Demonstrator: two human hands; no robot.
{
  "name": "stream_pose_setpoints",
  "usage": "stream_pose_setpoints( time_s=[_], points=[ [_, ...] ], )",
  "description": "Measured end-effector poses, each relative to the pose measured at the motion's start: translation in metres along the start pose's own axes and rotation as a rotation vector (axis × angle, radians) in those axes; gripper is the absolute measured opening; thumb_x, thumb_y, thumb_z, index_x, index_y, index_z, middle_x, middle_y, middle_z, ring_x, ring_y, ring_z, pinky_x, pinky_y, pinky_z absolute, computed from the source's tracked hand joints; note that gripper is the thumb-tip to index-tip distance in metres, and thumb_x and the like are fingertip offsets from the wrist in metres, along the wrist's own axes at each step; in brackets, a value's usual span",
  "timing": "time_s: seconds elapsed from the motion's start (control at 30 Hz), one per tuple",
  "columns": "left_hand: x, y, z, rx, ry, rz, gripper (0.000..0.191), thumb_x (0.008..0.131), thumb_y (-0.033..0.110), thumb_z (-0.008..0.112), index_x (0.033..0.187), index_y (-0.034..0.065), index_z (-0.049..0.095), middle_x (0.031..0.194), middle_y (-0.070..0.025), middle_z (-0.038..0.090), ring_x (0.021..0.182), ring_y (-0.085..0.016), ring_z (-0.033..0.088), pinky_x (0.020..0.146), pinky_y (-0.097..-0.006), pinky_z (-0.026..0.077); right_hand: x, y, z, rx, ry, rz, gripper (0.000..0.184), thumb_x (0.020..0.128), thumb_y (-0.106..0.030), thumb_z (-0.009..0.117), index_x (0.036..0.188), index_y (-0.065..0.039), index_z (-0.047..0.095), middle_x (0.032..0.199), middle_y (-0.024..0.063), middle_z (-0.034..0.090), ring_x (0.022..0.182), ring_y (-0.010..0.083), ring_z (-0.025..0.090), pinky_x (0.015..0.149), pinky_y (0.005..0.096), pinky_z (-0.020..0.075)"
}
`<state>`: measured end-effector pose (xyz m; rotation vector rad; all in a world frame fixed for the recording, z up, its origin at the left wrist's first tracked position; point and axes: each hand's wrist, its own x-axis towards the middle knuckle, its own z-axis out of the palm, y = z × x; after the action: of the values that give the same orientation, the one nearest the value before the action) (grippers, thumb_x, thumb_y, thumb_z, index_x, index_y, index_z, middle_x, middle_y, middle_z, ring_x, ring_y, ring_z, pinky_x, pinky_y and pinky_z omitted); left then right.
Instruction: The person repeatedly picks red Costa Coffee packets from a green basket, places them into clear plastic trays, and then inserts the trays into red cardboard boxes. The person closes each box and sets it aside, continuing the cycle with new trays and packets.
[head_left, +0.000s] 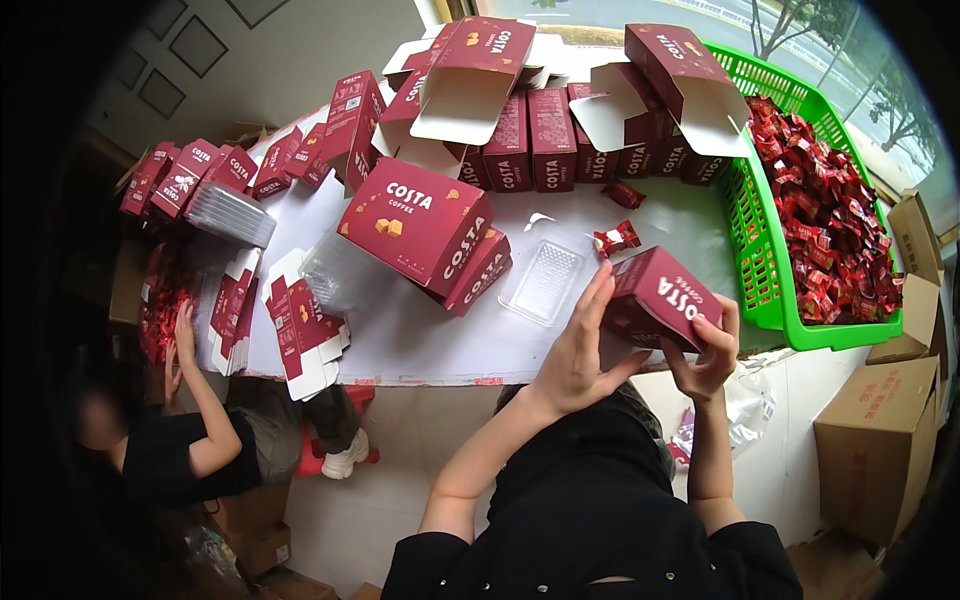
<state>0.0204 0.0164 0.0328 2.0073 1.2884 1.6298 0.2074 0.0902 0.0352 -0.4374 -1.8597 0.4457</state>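
Observation:
A small maroon Costa Coffee carton (660, 296) is tilted just above the table's front edge. My right hand (705, 356) grips its right end, thumb and fingers on the corners. My left hand (577, 360) is spread at the carton's left end, fingers straight, the fingertips at its edge; whether it bears any weight is unclear. Beyond the left hand lies a clear plastic tray (551, 274), with no sweets in it. A red wrapped sweet (617, 239) lies just behind the held carton, and another wrapped sweet (624, 195) sits farther back.
A green plastic basket (784, 300) heaped with red wrapped sweets (825, 217) stands at right. Large maroon cartons (409, 217) and a row of small cartons (553, 139) occupy the table. Flattened cartons (304, 322) and stacked trays (231, 214) lie left, near another person (202, 442). Cardboard boxes (877, 442) stand right.

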Motion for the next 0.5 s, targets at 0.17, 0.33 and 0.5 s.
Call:
stream_pose_setpoints(
  time_s=[0.17, 0.33, 0.5],
  points=[
    [0.0, 0.028, 0.0, 0.437, 0.094, 0.062, 0.109, 0.07, 0.039, 0.086, 0.15, 0.0023, 0.021, 0.15, -0.0299, 0.025, 0.136, -0.05, 0.032, 0.113, -0.0597, 0.028, -0.015, -0.019, 0.008, 0.268, 0.409, 0.19, 0.057, 0.081, -0.011, 0.077, 0.122, -0.014, 0.038, 0.125, 0.021, 0.045, 0.113, 0.0267, 0.049, 0.098, 0.0393, 0.0425],
    [0.003, 0.039, -0.018, 0.438, 0.292, 0.112, 0.081, 0.074, 0.016, 0.083, 0.144, 0.0224, 0.043, 0.147, -0.0386, 0.022, 0.132, -0.055, 0.037, 0.099, -0.0585, 0.046, -0.004, -0.062, 0.029, 0.701, 0.324, 0.361, 0.054, 0.086, -0.021, 0.07, 0.126, -0.014, 0.033, 0.133, 0.023, 0.036, 0.123, 0.0289, 0.043, 0.107, 0.0443, 0.0348],
    [0.019, 0.052, -0.089, 0.638, 0.312, 0.234, 0.068, 0.076, -0.005, 0.077, 0.135, 0.0219, 0.058, 0.147, -0.0351, 0.027, 0.122, -0.046, 0.053, 0.096, -0.0436, 0.056, 0.026, -0.067, 0.052, 0.846, -0.012, 0.157, 0.06, 0.086, -0.007, 0.07, 0.133, -0.01, 0.033, 0.143, 0.0278, 0.033, 0.126, 0.0327, 0.049, 0.104, 0.0441, 0.0427]
  ],
)
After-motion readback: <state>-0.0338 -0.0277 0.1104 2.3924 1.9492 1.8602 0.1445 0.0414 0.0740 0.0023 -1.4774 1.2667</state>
